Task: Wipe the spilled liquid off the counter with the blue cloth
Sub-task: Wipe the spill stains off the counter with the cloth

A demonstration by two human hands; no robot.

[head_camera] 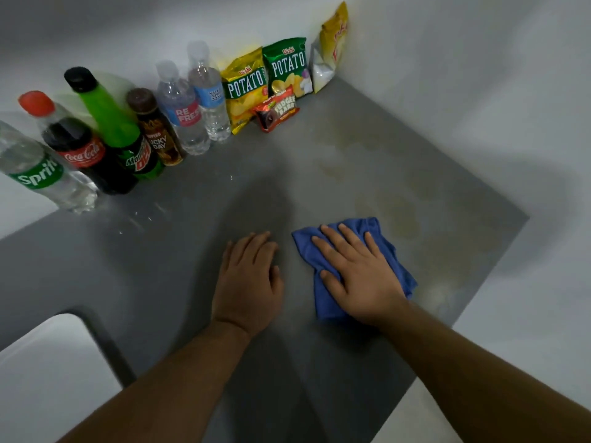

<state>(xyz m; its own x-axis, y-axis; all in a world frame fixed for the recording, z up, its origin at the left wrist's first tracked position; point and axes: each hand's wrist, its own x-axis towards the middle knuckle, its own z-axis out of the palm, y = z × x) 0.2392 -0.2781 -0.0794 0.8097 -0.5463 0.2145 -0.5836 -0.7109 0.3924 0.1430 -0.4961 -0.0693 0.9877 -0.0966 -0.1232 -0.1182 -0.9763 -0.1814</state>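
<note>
left hand [251,279]: flat, palm down, fingers together, forearm extended | right hand [355,276]: flat, palm down, fingers spread, pressed on blue cloth [323,302]

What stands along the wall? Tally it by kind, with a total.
Soda bottles: 3 (Sprite, Coca-Cola, Mountain Dew)
Coffee drink bottle: 1
Water bottles: 2
Snack bags: 3 (yellow, green, yellow and white bag in the corner)
Fudgee Barr pack: 1
Total: 10
</note>
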